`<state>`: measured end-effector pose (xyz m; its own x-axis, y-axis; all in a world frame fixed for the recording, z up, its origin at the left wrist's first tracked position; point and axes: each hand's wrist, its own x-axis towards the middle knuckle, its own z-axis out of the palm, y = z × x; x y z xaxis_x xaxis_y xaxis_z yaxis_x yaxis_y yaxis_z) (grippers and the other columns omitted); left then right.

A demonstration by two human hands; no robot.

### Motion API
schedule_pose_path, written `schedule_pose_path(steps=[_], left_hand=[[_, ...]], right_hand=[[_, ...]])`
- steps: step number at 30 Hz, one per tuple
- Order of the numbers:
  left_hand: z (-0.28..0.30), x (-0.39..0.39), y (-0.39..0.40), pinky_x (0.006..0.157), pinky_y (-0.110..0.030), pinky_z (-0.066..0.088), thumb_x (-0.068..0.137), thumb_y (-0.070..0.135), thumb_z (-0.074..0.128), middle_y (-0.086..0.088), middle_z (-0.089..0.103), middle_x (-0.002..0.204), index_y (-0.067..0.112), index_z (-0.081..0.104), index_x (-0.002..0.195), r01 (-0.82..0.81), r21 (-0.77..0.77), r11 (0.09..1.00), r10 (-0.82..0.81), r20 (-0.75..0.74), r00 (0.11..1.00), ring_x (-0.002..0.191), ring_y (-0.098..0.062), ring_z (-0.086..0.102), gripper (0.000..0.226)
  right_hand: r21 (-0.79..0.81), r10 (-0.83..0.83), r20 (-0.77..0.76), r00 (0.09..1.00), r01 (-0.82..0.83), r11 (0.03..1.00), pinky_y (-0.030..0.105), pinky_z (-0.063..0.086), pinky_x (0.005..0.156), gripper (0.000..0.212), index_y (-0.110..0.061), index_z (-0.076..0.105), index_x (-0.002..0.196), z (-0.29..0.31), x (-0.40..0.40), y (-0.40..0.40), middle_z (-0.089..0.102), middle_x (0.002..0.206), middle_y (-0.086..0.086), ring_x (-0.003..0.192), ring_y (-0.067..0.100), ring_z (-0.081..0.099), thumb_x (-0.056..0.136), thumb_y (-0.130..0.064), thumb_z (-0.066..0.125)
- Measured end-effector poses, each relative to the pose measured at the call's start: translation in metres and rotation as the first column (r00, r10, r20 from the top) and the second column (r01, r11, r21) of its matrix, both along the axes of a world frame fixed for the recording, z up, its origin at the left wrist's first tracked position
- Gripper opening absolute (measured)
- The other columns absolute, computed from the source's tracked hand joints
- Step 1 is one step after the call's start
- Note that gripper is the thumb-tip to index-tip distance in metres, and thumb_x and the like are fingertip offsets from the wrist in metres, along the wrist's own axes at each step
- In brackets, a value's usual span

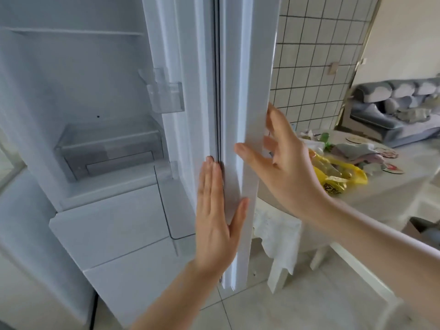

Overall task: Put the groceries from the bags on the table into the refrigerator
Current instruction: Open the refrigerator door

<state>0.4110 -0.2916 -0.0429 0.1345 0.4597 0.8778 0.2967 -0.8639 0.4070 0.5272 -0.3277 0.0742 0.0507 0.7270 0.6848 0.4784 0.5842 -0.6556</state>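
The white refrigerator (78, 96) stands open on the left, its shelves and a clear drawer (109, 151) bare. Its door (238, 91) is seen edge-on in the middle of the view. My left hand (216, 215) lies flat with straight fingers against the door's inner edge by the dark seal. My right hand (283, 163) spreads over the door's outer edge, thumb on the near face, fingers straight on the far side. A yellow grocery bag (338, 172) lies on the table (392, 194) behind the door, to the right.
More bags and wrapped items (357, 151) and round coasters (390, 167) lie on the table. A lace cloth (278, 236) hangs off its near end. A grey sofa (392, 110) stands at the far right beyond a tiled wall (314, 55). The freezer drawer fronts (114, 234) are below.
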Motion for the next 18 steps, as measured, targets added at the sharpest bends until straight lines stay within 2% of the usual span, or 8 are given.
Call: schedule_pose_path(steps=[3, 6, 9, 11, 15, 18], left_hand=[[-0.005, 0.051, 0.005, 0.120, -0.050, 0.016, 0.097, 0.019, 0.052, -0.001, 0.004, 0.164, 0.015, 0.001, 0.155, -0.023, 0.038, 0.999, 0.022, 0.037, 0.999, 0.148, -0.038, 0.012, 0.077], [-0.004, 0.095, 0.011, 0.121, -0.047, 0.015, 0.097, 0.021, 0.052, -0.005, 0.006, 0.163, 0.015, 0.002, 0.155, -0.046, 0.047, 0.998, 0.044, 0.027, 0.999, 0.148, -0.041, 0.013, 0.077], [-0.005, 0.131, 0.022, 0.121, -0.047, 0.015, 0.095, 0.020, 0.053, -0.007, 0.006, 0.163, 0.012, 0.004, 0.155, -0.068, 0.051, 0.996, 0.069, -0.028, 0.997, 0.148, -0.040, 0.010, 0.078], [-0.006, 0.151, 0.029, 0.121, -0.049, 0.015, 0.095, 0.017, 0.053, -0.009, 0.008, 0.163, 0.010, 0.005, 0.155, -0.074, 0.037, 0.997, 0.076, -0.061, 0.995, 0.149, -0.039, 0.008, 0.077], [-0.007, 0.187, 0.040, 0.121, -0.049, 0.014, 0.094, 0.015, 0.053, -0.009, 0.009, 0.162, 0.009, 0.006, 0.155, -0.115, 0.023, 0.993, 0.117, -0.082, 0.990, 0.149, -0.039, 0.007, 0.076], [-0.008, 0.208, 0.049, 0.121, -0.048, 0.015, 0.094, 0.014, 0.054, -0.010, 0.010, 0.162, 0.008, 0.007, 0.154, -0.171, 0.042, 0.984, 0.174, -0.084, 0.981, 0.149, -0.039, 0.008, 0.077]], right_hand=[[-0.001, -0.061, -0.004, 0.998, 0.061, 0.998, 0.046, 0.055, 0.083, 0.065, -0.016, 0.037, 0.139, -0.005, 0.036, 0.008, 0.064, 0.108, 0.007, 0.100, 0.025, 0.064, 0.085, -0.037, 0.068], [0.026, -0.069, -0.048, 0.996, 0.070, 0.997, 0.045, 0.057, 0.078, 0.047, -0.011, 0.045, 0.128, -0.001, 0.074, 0.017, 0.067, 0.100, 0.002, 0.093, 0.020, 0.067, 0.089, -0.030, 0.064], [0.037, -0.104, -0.052, 0.993, 0.106, 0.994, 0.061, 0.049, 0.066, 0.039, -0.011, 0.048, 0.118, -0.002, 0.115, 0.034, 0.060, 0.088, 0.023, 0.080, 0.045, 0.060, 0.092, -0.039, 0.057], [0.036, -0.102, -0.071, 0.992, 0.105, 0.994, 0.066, 0.045, 0.063, 0.039, -0.009, 0.048, 0.115, -0.004, 0.139, 0.046, 0.055, 0.086, 0.032, 0.078, 0.053, 0.054, 0.092, -0.040, 0.054], [0.046, -0.073, -0.087, 0.994, 0.077, 0.996, 0.069, 0.043, 0.064, 0.042, -0.008, 0.047, 0.118, -0.008, 0.175, 0.066, 0.054, 0.085, 0.034, 0.078, 0.054, 0.054, 0.092, -0.041, 0.053], [0.045, -0.033, -0.065, 0.997, 0.036, 0.998, 0.064, 0.046, 0.065, 0.040, -0.009, 0.047, 0.121, -0.009, 0.199, 0.079, 0.058, 0.085, 0.028, 0.078, 0.046, 0.059, 0.093, -0.038, 0.054]])
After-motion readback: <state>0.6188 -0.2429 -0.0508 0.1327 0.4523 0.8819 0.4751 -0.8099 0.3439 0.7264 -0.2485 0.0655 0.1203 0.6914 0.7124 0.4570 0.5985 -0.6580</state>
